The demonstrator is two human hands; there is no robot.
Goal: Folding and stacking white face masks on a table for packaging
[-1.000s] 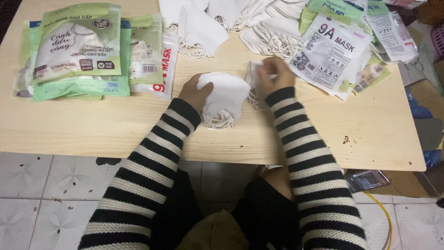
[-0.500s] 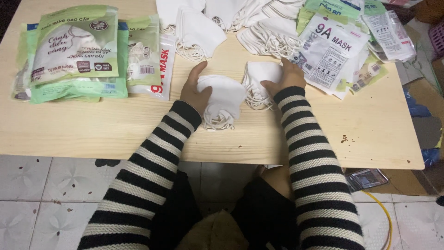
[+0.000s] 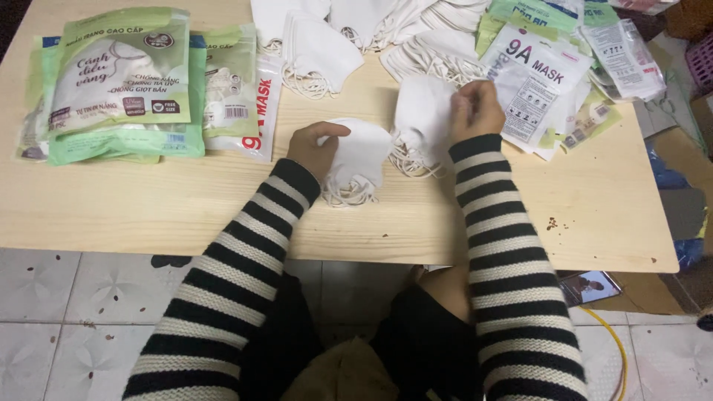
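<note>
My left hand (image 3: 316,148) rests on a small stack of white face masks (image 3: 360,160) lying on the wooden table (image 3: 148,208), its fingers curled over the stack's left edge. My right hand (image 3: 477,110) holds another bunch of white masks (image 3: 422,119) lifted and tilted just right of the stack, their ear loops dangling onto the table. Both arms wear black and white striped sleeves.
Green and clear mask packets (image 3: 119,82) lie at the far left. Loose white masks (image 3: 319,48) are heaped at the back centre. More printed packets (image 3: 538,78) fan out at the back right. Tiled floor shows below the table's near edge.
My right hand has moved up and to the right, lifting a bunch of masks away from the stack. My left hand stays on the stack.
</note>
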